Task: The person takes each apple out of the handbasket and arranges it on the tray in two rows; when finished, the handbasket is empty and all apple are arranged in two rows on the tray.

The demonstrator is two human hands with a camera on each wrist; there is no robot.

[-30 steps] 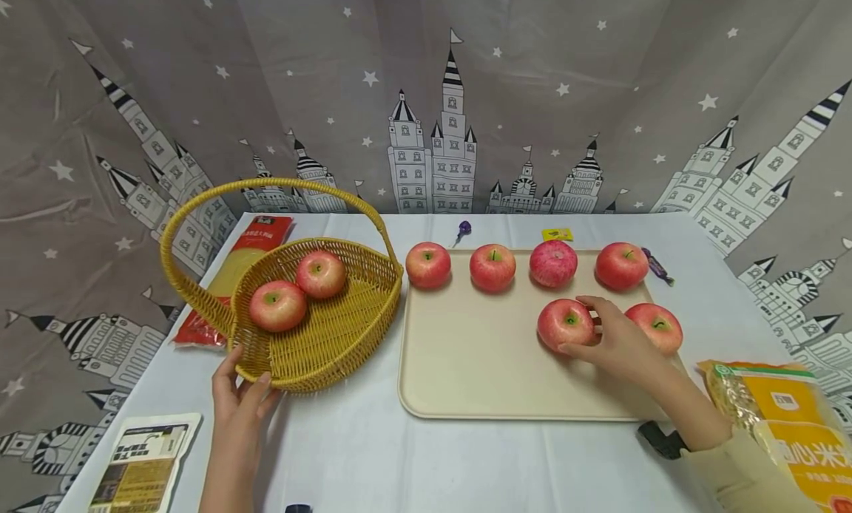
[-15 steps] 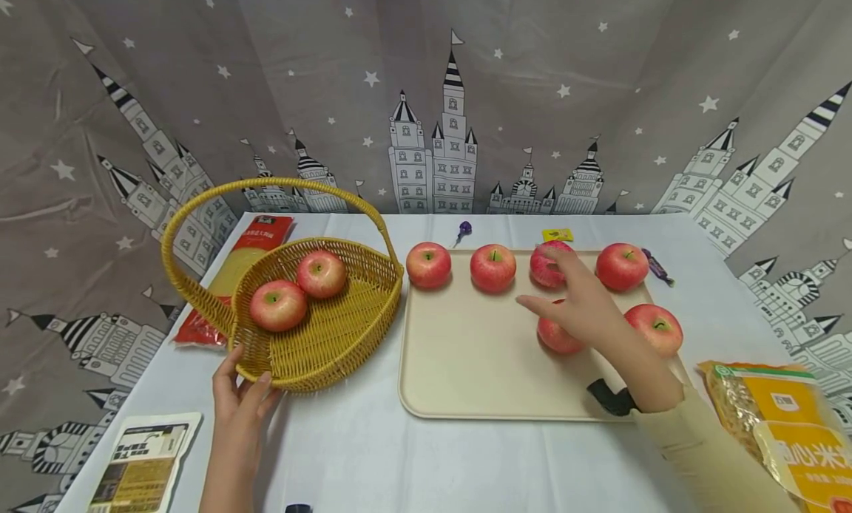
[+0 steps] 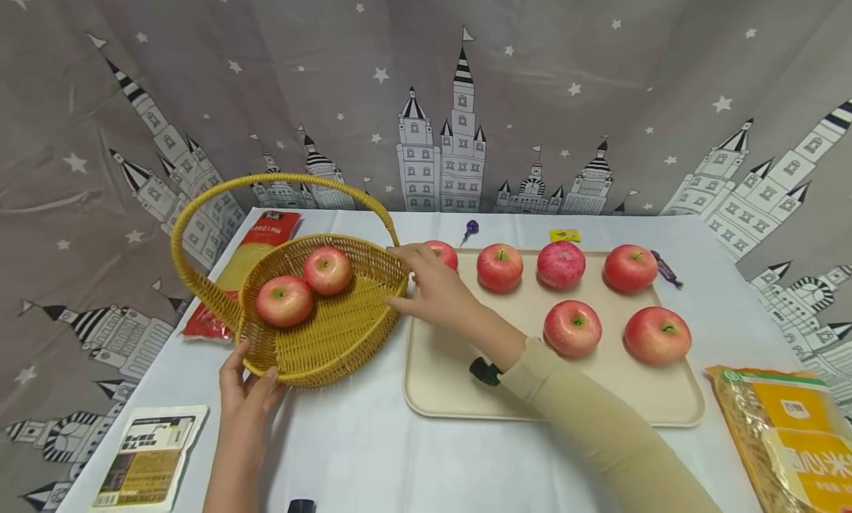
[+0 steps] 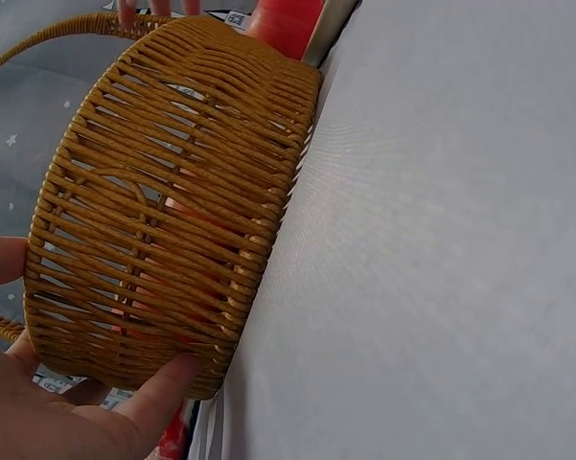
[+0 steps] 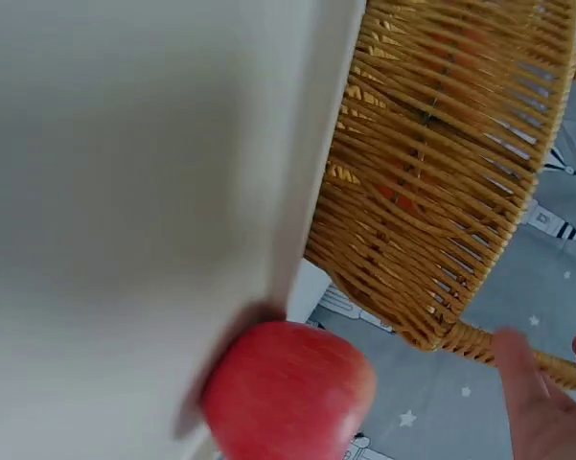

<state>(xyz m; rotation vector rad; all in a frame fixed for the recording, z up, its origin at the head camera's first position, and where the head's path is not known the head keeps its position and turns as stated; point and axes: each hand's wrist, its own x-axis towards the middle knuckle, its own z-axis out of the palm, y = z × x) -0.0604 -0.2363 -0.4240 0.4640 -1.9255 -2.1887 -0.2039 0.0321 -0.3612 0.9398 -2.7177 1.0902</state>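
Observation:
A yellow wicker basket [image 3: 333,347] with a tall arched handle stands on the left and contains two apples, a front apple [image 3: 285,301] and a back apple [image 3: 328,270]. My left hand [image 3: 246,395] holds its near-left rim; in the left wrist view the thumb [image 4: 168,388] presses the outer weave. At the basket's right end, by the handle's foot, my right hand [image 3: 439,287] spreads its fingers with nothing in its grasp. Whether these fingers touch the handle I cannot tell. Behind that hand, a red apple [image 3: 444,255] is partly hidden at the corner of the beige tray [image 3: 435,384].
Several more apples, one being a near apple [image 3: 572,328], sit on the tray. A red packet [image 3: 269,228] lies behind the basket, a white-and-brown pouch [image 3: 149,457] at front left, a yellow grain bag [image 3: 785,424] at right. Small sweets, including a purple lollipop [image 3: 471,228], lie beyond the tray.
My right hand has let go of the near apple on the tray and moved left to the basket's right end. The left hand still holds the basket; the head view has shifted slightly.

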